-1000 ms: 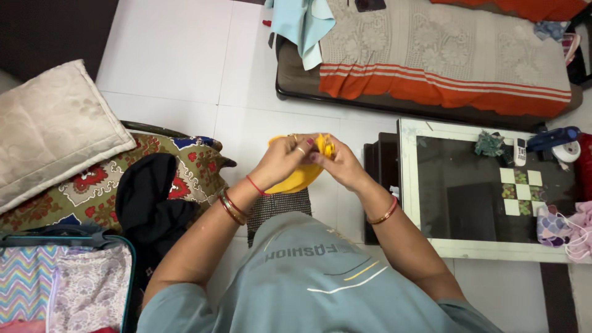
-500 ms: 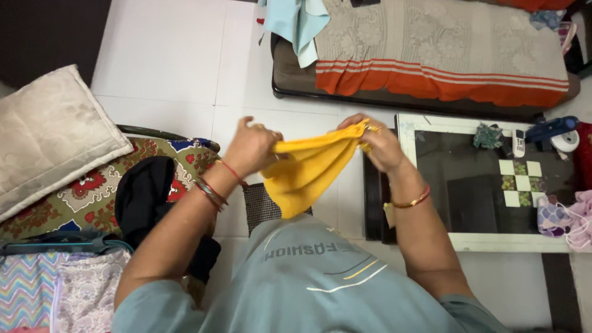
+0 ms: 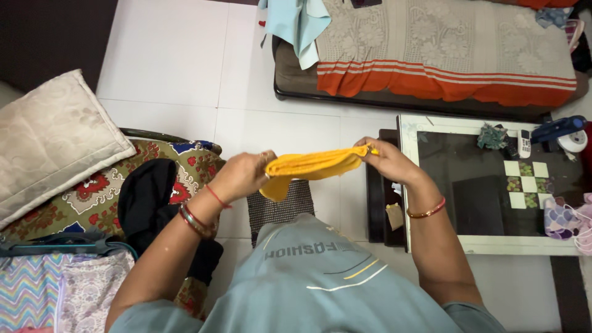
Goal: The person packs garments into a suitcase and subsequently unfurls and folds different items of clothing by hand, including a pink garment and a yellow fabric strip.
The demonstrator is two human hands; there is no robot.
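My left hand [image 3: 242, 176] is closed around one end of a yellow cloth [image 3: 311, 166], fingers curled tight over the bunched fabric, and a loose corner of it droops down just below my fist. My right hand [image 3: 390, 161] pinches the other end between thumb and fingertips, so the cloth runs as a narrow, rolled band from one hand to the other, held in the air in front of my chest above the white tiled floor [image 3: 185, 74]. I wear bangles [image 3: 196, 221] and a red thread on my left wrist and a single bangle [image 3: 427, 211] on my right. Under the cloth, just past my grey shirt [image 3: 314, 277], lies a small dark dotted mat [image 3: 280, 206]. To my left sits a patterned cushion [image 3: 92, 197] with a black garment [image 3: 148, 197] draped over it, a pale pillow [image 3: 52, 139] resting behind that, and an open suitcase [image 3: 55, 283] with folded printed fabrics at the bottom corner. To my right stands a glass-topped table with a white frame [image 3: 407, 185]; on its far edge are a small remote [image 3: 525, 143] and a blue object [image 3: 558, 129], and some pinkish cloth [image 3: 564, 219] lies at its right side. Beyond it is a low bed with a cream and orange cover [image 3: 444, 55], and a light blue cloth [image 3: 299, 21] hangs off its end.
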